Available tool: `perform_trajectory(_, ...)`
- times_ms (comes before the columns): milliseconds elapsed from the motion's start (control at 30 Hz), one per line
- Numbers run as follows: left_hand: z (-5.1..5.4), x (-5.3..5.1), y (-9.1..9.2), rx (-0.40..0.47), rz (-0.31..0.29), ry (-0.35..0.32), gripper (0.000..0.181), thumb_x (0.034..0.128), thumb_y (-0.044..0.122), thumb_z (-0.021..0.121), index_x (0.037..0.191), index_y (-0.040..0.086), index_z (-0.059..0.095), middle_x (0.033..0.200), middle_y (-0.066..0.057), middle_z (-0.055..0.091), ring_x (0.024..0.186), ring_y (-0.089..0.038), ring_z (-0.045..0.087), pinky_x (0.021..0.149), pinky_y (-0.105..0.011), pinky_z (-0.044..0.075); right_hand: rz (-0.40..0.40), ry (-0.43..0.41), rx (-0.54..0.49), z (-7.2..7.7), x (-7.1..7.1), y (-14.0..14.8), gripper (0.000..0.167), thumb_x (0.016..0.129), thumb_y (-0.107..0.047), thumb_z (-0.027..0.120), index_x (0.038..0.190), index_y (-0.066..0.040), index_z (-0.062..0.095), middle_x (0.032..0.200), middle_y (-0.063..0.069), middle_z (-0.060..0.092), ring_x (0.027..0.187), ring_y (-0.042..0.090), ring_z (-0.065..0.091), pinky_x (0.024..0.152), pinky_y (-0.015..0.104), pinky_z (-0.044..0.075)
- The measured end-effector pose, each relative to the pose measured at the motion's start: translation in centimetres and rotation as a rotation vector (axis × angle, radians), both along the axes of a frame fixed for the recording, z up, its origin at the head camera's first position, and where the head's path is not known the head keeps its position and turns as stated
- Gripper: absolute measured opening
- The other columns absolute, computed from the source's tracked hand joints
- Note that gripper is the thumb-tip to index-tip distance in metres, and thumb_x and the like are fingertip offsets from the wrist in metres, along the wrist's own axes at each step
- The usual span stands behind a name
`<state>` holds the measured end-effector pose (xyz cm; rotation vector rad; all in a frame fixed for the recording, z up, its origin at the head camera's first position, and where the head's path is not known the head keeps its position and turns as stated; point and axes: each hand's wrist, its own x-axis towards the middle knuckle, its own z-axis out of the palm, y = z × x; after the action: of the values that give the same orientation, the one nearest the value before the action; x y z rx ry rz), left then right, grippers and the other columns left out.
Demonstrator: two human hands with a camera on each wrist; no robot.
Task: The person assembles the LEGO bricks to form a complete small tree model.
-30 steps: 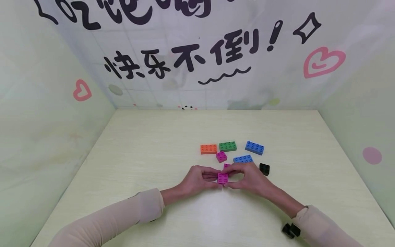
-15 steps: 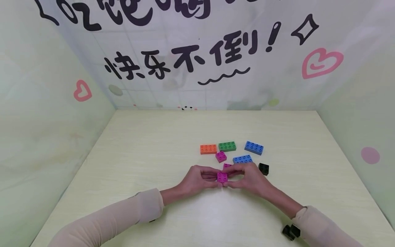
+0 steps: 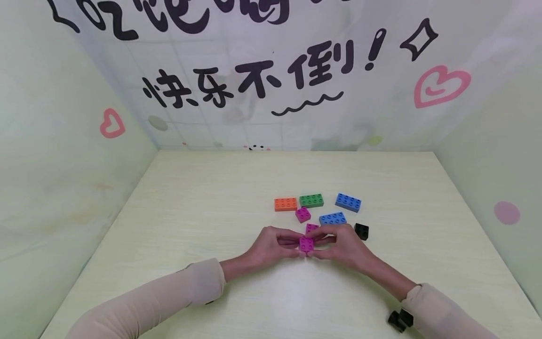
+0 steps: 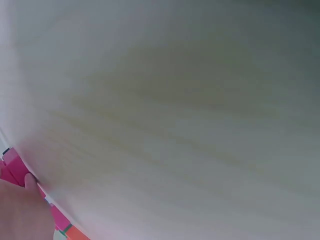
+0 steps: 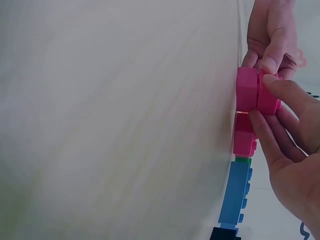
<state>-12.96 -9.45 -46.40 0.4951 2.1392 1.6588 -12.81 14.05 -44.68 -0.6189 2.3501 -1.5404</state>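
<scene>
Two pink building bricks [image 5: 267,97] are stacked one on the other, with a thin seam between them. My left hand [image 3: 268,246] pinches the stack from the left, with its thumb at the near side. From the other side, my right hand [image 3: 345,247] pinches the same bricks [image 3: 306,245] between thumb and fingers. Just behind them, another pink brick [image 3: 311,229] is partly covered by my right hand. In the left wrist view only part of my left hand [image 4: 25,212] shows, beside the pink bricks [image 4: 16,167] at the lower left edge.
Beyond the hands lie an orange brick [image 3: 285,204], a green brick [image 3: 311,200], a small pink brick [image 3: 303,214] and two blue bricks [image 3: 348,202]. A black brick [image 3: 362,231] sits right of my right hand. Black pieces [image 3: 396,321] lie beside my right sleeve.
The held pink bricks have shifted very slightly to the right. Both hands keep their grip in nearly the same place, and the other bricks have stayed put.
</scene>
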Motion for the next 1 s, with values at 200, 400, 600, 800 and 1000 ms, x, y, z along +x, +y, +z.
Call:
perform_trajectory(200,-0.07,0.19,0.2,0.051,-0.003,0.002,0.037,0.0778,0.019,0.084,0.113,0.015,0.075,0.103,0.005,0.073,0.094,-0.01,0.07,0.078,-0.027,0.056,0.003,-0.021,-0.006,-0.04,-0.04,0.15,0.038,0.073,-0.015,0.088,0.108,-0.013,0.074,0.109,0.004,0.07,0.093,0.016,0.07,0.079,0.028,0.056)
perform_trajectory(400,-0.02,-0.01,0.11,0.051,-0.005,0.04,0.036,0.0775,0.017,0.084,0.112,0.014,0.075,0.102,0.004,0.073,0.093,-0.01,0.07,0.078,-0.028,0.056,-0.015,-0.064,-0.04,-0.13,-0.29,0.17,0.038,0.071,-0.014,0.089,0.107,-0.015,0.075,0.109,0.004,0.069,0.091,0.017,0.071,0.077,0.028,0.056)
perform_trajectory(600,-0.07,-0.01,0.08,0.034,-0.008,0.038,0.037,0.0771,0.02,0.084,0.112,0.014,0.075,0.101,0.006,0.073,0.093,-0.009,0.069,0.079,-0.026,0.055,-0.012,-0.043,-0.036,-0.31,-0.28,0.21,0.038,0.071,-0.012,0.089,0.106,-0.014,0.075,0.107,0.005,0.07,0.09,0.017,0.071,0.076,0.028,0.057)
perform_trajectory(800,-0.07,-0.03,0.03,0.023,-0.005,0.042,0.037,0.0771,0.019,0.084,0.112,0.012,0.075,0.101,0.005,0.073,0.094,-0.01,0.069,0.079,-0.027,0.055,-0.01,-0.045,-0.036,-0.34,-0.29,0.29,0.038,0.071,-0.013,0.089,0.106,-0.012,0.075,0.106,0.006,0.07,0.091,0.019,0.071,0.076,0.028,0.056)
perform_trajectory(1000,-0.23,-0.11,0.04,0.013,-0.005,0.062,0.037,0.0768,0.017,0.085,0.112,0.012,0.075,0.103,0.005,0.073,0.094,-0.01,0.069,0.079,-0.027,0.055,-0.015,-0.039,-0.033,-0.51,-0.19,0.22,0.037,0.072,-0.013,0.088,0.106,-0.01,0.075,0.106,0.008,0.07,0.091,0.02,0.071,0.077,0.028,0.056)
